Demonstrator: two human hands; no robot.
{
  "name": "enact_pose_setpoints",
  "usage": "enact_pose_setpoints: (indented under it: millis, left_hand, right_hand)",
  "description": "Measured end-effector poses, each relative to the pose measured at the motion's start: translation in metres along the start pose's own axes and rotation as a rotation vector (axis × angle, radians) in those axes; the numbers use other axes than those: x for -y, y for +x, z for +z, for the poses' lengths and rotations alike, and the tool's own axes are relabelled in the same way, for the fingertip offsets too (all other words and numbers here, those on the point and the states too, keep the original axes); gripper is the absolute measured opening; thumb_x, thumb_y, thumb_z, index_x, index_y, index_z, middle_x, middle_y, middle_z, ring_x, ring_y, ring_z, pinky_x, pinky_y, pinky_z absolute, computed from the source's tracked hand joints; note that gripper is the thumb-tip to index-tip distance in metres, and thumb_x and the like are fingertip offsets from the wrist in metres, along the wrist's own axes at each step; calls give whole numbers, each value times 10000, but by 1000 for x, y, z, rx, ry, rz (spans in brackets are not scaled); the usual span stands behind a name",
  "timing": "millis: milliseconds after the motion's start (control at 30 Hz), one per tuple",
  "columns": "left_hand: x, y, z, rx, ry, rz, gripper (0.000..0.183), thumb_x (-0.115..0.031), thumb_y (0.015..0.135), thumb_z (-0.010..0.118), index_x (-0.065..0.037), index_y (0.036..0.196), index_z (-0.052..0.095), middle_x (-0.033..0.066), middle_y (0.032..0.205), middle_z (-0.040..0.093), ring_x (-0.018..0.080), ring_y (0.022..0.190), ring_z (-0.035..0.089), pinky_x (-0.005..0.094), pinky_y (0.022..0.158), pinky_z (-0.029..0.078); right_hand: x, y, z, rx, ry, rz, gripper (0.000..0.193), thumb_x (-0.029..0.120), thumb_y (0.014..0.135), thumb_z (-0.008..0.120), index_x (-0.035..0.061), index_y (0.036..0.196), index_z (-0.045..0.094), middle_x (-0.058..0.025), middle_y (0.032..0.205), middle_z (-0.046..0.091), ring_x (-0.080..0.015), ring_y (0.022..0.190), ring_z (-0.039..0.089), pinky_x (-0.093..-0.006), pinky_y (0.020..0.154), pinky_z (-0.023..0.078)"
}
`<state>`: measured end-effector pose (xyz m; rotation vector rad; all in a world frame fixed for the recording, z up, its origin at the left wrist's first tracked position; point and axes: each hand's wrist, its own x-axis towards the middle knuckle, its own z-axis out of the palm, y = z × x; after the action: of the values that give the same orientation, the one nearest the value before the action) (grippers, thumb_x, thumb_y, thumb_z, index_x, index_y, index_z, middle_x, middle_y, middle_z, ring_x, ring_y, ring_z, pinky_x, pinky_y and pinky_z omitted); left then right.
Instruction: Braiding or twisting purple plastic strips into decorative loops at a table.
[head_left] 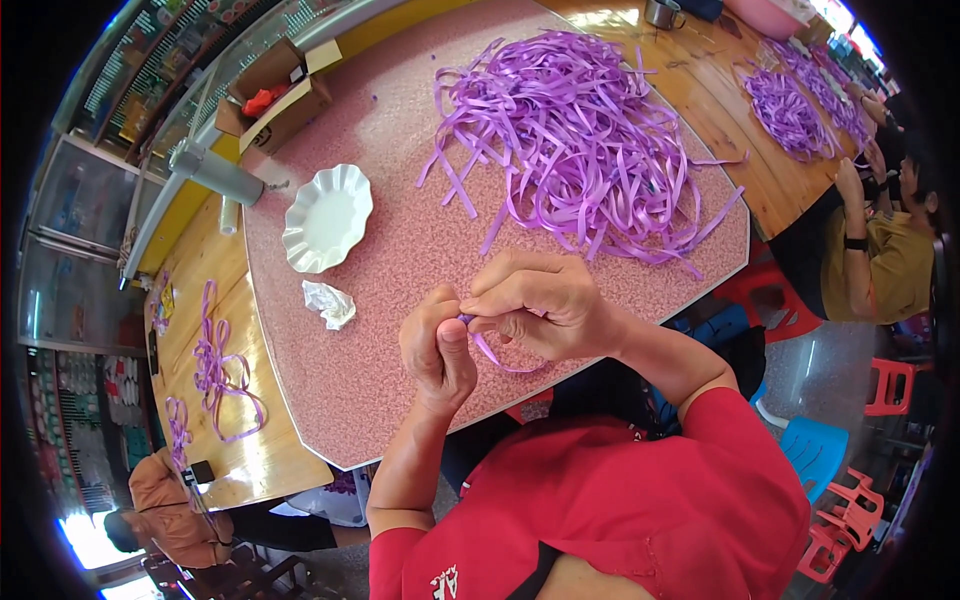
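A purple ribbon (488, 350) is pinched between my two hands above the front part of the pink speckled table (390, 210). My left hand (436, 345) grips it with thumb and bent fingers. From the other side my right hand (535, 305) closes on the same ribbon, its fingertips touching those of the left. One loose end curls down below my fingers; the part inside them is mostly hidden. Beyond my hands lies a big tangled heap of purple ribbons (575, 130) at the far right of the table.
On the table's left stand a white scalloped dish (328, 218), a crumpled white tissue (329, 304) and an open cardboard box (285, 100). More purple ribbons (222, 370) lie on a wooden table at left. People sit at left and right. Stools, including a blue one (812, 455), stand at right.
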<state>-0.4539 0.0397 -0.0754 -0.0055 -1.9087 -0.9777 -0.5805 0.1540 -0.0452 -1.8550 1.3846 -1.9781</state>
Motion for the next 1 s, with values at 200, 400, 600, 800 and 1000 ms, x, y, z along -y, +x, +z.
enact_pose_setpoints:
  millis: [200, 400, 600, 800, 1000]
  left_hand:
    - [-1, -7, -2, 34, -233, -227, 341, -295, 1073, 452, -16, 929, 584, 61, 751, 563, 143, 644, 500, 297, 573, 394]
    - [-4, -1, -11, 208, -173, -498, 369, -320, 1081, 437, -7, 977, 602, 48, 850, 579, 126, 750, 535, 283, 645, 442]
    - [-13, 3, -7, 114, -534, -651, 374, -334, 1074, 454, -5, 982, 606, 36, 921, 557, 101, 827, 505, 273, 688, 421]
    - [-11, 6, -15, 221, -336, -453, 217, -216, 1022, 578, -3, 1006, 615, 5, 865, 497, 77, 763, 440, 227, 654, 339]
    - [-20, 7, -11, 148, -361, -494, 136, -117, 974, 651, 2, 1033, 625, 5, 869, 514, 56, 749, 469, 196, 640, 365]
  right_hand:
    - [-6, 4, -3, 56, 23, -75, 195, -72, 798, 745, 26, 954, 682, -107, 927, 691, -229, 834, 704, -312, 695, 565]
    - [-18, 5, -8, 91, -122, -94, 208, -113, 796, 719, 15, 956, 682, -100, 922, 682, -225, 787, 697, -320, 653, 560]
    - [-15, -3, -10, 26, 93, 131, 185, -83, 829, 728, 8, 986, 694, -84, 935, 652, -147, 760, 674, -261, 600, 563]
    - [-10, -7, -12, 3, 68, 142, 184, -52, 837, 742, 1, 1008, 698, -86, 936, 652, -130, 759, 668, -243, 591, 562]
    - [-3, -14, -14, -8, 83, 198, 191, -62, 837, 735, 14, 1010, 702, -77, 924, 647, -140, 770, 663, -252, 615, 528]
